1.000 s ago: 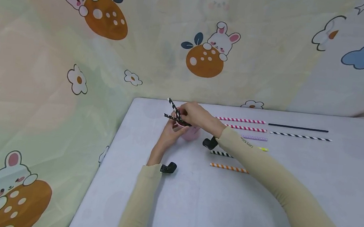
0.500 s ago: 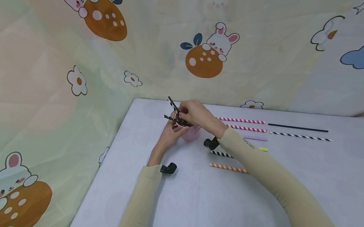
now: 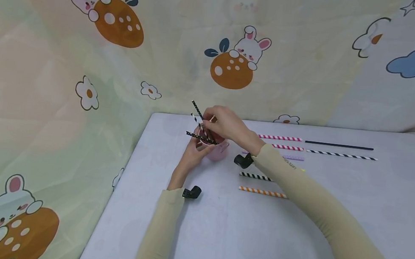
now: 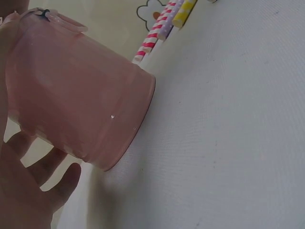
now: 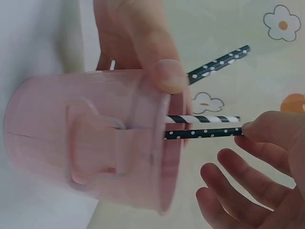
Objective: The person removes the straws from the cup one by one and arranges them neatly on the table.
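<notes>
Obliquely, the pinched dotted straw (image 5: 202, 133) points up from the bucket (image 5: 43, 129).

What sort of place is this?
Probably an indoor tabletop workspace, perhaps a makeshift studio: a rabbit-print sheet forms the backdrop to a white-covered table, with striped straws laid out near a pink bucket.

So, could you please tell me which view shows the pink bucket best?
The right wrist view: the pink bucket appears large, with its rim and straws visible. The left wrist view shows mainly its side; the head view shows it small, partly hidden by the left hand.
</notes>
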A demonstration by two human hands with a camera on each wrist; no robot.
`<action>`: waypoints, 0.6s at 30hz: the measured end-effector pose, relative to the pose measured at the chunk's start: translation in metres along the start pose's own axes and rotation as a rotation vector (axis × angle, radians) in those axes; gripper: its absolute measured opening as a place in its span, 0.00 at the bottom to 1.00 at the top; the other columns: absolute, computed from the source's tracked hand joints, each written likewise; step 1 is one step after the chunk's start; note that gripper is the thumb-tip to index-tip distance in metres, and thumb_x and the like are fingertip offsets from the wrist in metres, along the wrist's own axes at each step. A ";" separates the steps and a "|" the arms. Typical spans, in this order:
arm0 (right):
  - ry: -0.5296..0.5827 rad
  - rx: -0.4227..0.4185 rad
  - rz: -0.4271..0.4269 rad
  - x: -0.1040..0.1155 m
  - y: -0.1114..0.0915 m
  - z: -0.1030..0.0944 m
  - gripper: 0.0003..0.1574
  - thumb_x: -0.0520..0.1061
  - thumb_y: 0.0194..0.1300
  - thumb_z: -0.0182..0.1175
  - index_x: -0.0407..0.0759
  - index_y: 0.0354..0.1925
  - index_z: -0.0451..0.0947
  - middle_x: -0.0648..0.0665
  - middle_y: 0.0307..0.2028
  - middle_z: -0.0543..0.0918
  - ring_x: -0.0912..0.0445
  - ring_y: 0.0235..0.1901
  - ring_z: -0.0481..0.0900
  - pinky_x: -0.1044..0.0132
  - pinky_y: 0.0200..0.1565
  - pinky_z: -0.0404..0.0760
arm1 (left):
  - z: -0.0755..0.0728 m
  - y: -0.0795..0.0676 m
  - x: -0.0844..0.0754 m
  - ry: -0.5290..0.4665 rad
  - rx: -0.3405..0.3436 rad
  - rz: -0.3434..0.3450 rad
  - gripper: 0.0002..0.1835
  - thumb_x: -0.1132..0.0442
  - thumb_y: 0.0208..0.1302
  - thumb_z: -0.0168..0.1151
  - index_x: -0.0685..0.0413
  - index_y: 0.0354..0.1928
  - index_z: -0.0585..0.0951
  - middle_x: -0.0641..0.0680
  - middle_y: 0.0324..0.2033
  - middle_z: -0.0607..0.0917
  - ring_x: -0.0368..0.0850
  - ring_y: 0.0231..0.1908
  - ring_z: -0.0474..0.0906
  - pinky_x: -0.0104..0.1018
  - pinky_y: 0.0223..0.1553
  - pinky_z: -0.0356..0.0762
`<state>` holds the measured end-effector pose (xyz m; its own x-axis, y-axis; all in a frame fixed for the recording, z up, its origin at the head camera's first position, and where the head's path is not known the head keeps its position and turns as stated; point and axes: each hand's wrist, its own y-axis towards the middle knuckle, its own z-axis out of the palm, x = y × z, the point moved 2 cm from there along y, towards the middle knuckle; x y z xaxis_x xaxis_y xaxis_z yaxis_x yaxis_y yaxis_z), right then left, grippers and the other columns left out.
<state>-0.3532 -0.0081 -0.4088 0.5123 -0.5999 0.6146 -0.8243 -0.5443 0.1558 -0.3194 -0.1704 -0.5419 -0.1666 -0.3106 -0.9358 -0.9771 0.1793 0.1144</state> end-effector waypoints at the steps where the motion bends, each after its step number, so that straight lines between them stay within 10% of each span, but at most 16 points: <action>1: 0.006 -0.009 -0.007 0.001 0.000 -0.003 0.09 0.46 0.70 0.61 0.44 0.45 0.83 0.46 0.44 0.86 0.53 0.48 0.83 0.59 0.50 0.84 | 0.000 0.000 0.000 -0.004 0.003 -0.003 0.48 0.51 0.64 0.68 0.33 0.79 0.50 0.56 0.72 0.69 0.55 0.70 0.67 0.54 0.71 0.67; 18: 0.083 -0.159 -0.111 0.017 -0.023 -0.049 0.12 0.47 0.70 0.62 0.45 0.48 0.84 0.48 0.44 0.85 0.51 0.49 0.81 0.55 0.52 0.83 | 0.001 0.000 0.002 0.023 -0.009 -0.007 0.46 0.52 0.64 0.68 0.28 0.78 0.52 0.57 0.72 0.68 0.59 0.68 0.69 0.57 0.68 0.69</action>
<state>-0.3379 0.0232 -0.3638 0.5859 -0.4874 0.6474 -0.7949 -0.5011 0.3422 -0.3193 -0.1706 -0.5443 -0.1630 -0.3330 -0.9287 -0.9793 0.1687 0.1114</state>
